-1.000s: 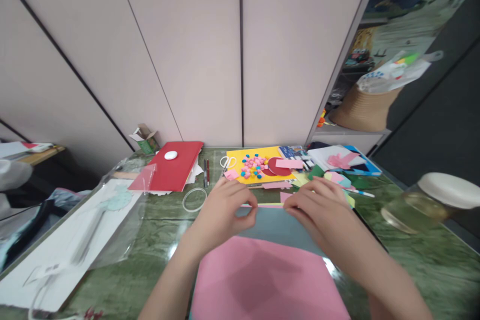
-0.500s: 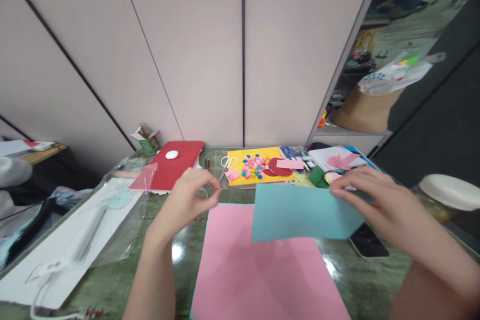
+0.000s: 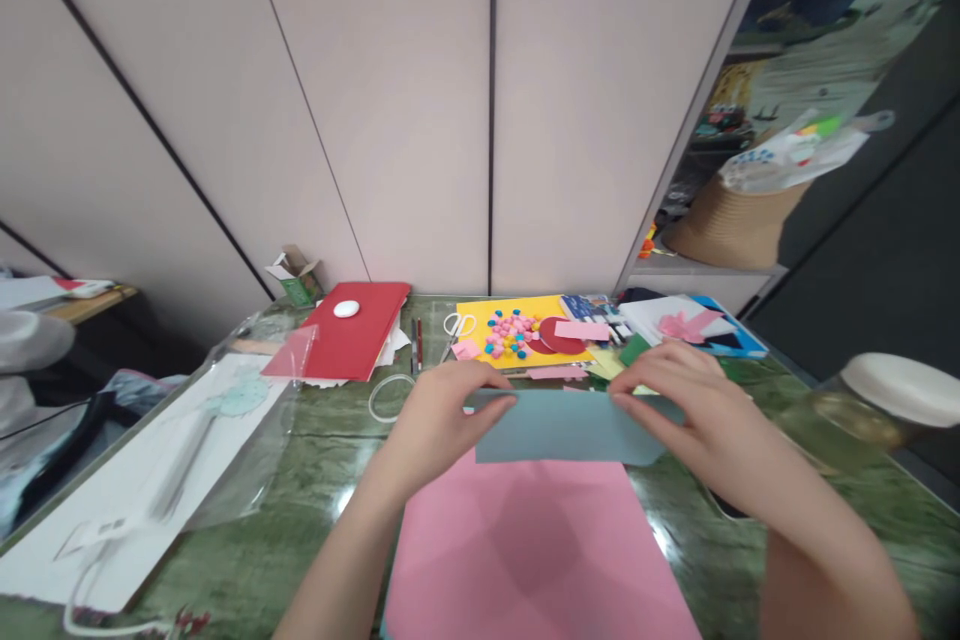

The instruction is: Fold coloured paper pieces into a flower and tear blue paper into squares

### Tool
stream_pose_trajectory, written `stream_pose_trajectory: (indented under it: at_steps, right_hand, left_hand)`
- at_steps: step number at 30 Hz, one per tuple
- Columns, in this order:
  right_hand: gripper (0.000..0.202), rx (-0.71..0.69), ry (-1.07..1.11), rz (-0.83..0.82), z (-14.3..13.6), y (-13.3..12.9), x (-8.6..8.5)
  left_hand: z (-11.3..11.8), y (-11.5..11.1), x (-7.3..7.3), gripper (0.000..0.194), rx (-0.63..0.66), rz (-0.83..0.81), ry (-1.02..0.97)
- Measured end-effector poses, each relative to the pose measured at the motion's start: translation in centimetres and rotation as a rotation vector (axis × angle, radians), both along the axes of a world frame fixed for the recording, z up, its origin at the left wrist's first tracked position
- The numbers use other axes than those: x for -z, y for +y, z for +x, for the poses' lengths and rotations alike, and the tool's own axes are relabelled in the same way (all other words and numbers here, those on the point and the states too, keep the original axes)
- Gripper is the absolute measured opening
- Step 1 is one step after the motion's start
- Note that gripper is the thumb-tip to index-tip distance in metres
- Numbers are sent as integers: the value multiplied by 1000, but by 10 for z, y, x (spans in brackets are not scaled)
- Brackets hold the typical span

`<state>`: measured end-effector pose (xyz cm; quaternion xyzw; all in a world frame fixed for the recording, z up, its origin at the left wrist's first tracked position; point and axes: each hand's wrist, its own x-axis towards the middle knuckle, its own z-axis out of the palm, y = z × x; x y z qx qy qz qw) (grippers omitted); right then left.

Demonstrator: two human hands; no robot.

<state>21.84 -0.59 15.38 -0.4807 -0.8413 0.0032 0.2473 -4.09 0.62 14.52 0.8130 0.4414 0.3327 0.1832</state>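
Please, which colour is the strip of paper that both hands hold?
The paper strip is greyish blue, seen in the head view.

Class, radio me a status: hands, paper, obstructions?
Left hand and right hand: pinching rectangular blue paper by its upper edge. Blue paper: overlapping far end of large pink paper sheet. Obstructions: none seen.

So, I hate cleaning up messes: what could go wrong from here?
The blue paper is held by its upper edge in the left hand and right hand, so it might crease or slip onto the pink sheet below. The lidded jar to the right of the right hand might get bumped if that hand swings outward. Small coloured balls on the yellow sheet beyond the hands could scatter if brushed.
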Motion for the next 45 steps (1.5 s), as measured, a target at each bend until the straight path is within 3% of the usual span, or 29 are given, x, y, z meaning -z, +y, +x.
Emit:
stream_pose_trajectory:
  at_steps: [5,10,13,20,23,26,29,32,34,38,42,45]
  right_hand:
    - [10,27,3,77,-10,-1,1]
    - [10,-97,9,80,-44,-6,6]
    - [10,-132,5,52,-51,-10,5]
    - [11,-77,-4,49,-9,-4,-7]
    - [13,-52,-39,15,14,5,-4]
    - [16,39,-116,20,37,19,9]
    - [17,369,-236,87,60,36,25]
    - [21,490,-245,2,68,47,32]
    - [22,378,-95,-91,59,48,29]
    - [26,-45,219,-397,11,42,24]
    - [35,-398,433,-676,-47,33,38]
    - [33,-579,500,-781,-76,26,52]
  left_hand:
    - [5,-2,0,6,27,46,-15]
    - [21,-9,10,10,61,162,100]
    - [25,-11,14,14,78,248,142]
    - [5,-9,3,14,18,319,98]
    - [-8,-7,-4,13,-25,310,92]
    - [-21,-6,-10,11,-69,260,67]
    - [-34,-6,-16,12,-158,166,14]
    - [-42,-7,-20,13,-143,70,-85]
    - [-44,-7,-21,12,-23,22,-160]
    - [-37,2,-13,8,244,-65,-303]
    - [-21,9,-3,10,369,-195,-373]
    - [-12,10,1,10,451,-287,-381]
